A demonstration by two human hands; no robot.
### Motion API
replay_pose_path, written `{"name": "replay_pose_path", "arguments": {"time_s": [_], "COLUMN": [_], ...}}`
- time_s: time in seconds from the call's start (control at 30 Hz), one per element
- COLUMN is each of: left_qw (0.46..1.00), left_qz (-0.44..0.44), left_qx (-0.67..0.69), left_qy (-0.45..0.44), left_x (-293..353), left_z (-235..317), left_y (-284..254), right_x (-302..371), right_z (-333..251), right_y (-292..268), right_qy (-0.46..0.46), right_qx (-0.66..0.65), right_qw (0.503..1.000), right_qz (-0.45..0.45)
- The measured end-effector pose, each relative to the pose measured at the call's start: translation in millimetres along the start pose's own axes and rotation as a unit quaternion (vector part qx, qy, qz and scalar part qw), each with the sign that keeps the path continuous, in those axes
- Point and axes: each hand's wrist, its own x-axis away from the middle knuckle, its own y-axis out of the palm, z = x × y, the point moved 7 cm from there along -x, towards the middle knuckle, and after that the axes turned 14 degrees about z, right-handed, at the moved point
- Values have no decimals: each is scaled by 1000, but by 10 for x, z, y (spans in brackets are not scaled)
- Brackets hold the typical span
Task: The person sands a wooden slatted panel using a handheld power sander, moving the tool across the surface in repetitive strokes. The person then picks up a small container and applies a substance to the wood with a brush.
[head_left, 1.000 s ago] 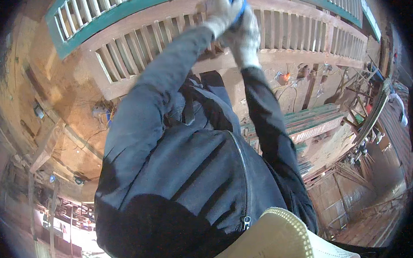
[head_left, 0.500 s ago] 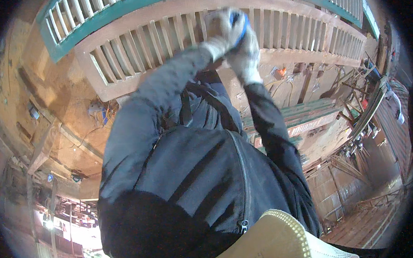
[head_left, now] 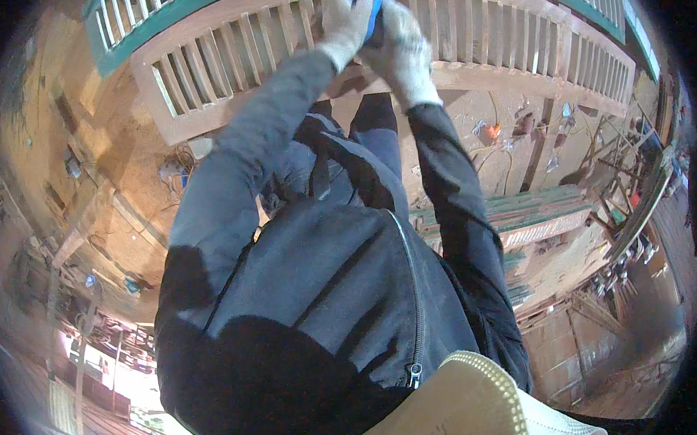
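Observation:
My left hand (head_left: 346, 28), in a pale knit glove, is closed around a blue object (head_left: 372, 15) with a dark part below it; its kind is hard to make out. Beside it, on the right, my right hand (head_left: 405, 57) wears a similar glove with its fingers bent in against the same spot. What the right fingers grip is hidden. Both hands are over the middle of a long brown wooden louvered shutter (head_left: 507, 79), whose slats run between two rails. The shutter lies across in front of my legs.
Behind the shutter lies a green-framed louvered panel (head_left: 112, 60). An orange tool (head_left: 491, 131) and cords lie on the dusty ground to the right. Green and brown panels (head_left: 545, 215) are stacked at my right side. Timber pieces (head_left: 88, 215) lie at left.
Both hands have moved farther away and slightly left over the slats, with the arms stretched out more. The blue object has moved along with them. My view has shifted a little.

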Motion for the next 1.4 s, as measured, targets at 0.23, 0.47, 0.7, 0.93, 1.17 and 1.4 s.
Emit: {"name": "replay_pose_path", "arguments": {"time_s": [0.23,0.47,0.7,0.93,1.17,1.4], "left_qw": [978,988,973,922,889,894], "left_qz": [118,121,186,276,390,359], "left_qx": [122,74,104,201,150,140], "left_qy": [-121,-57,-85,-182,-187,-227], "left_x": [1730,2376,2074,1722,1104,1184], "left_z": [-168,193,-87,-1111,-1405,-1342], "left_y": [-81,795,133,-1601,-3470,-2850], "right_x": [696,707,622,810,946,821], "right_z": [26,995,403,-1221,-2651,-1710], "right_y": [-930,-1550,-967,29,1052,501], "right_qy": [-49,-135,-195,-254,-283,-138], "right_qx": [-89,-54,-69,-148,-204,-196], "right_qw": [976,958,936,921,901,906], "right_qz": [-192,-248,-286,-254,-258,-350]}}
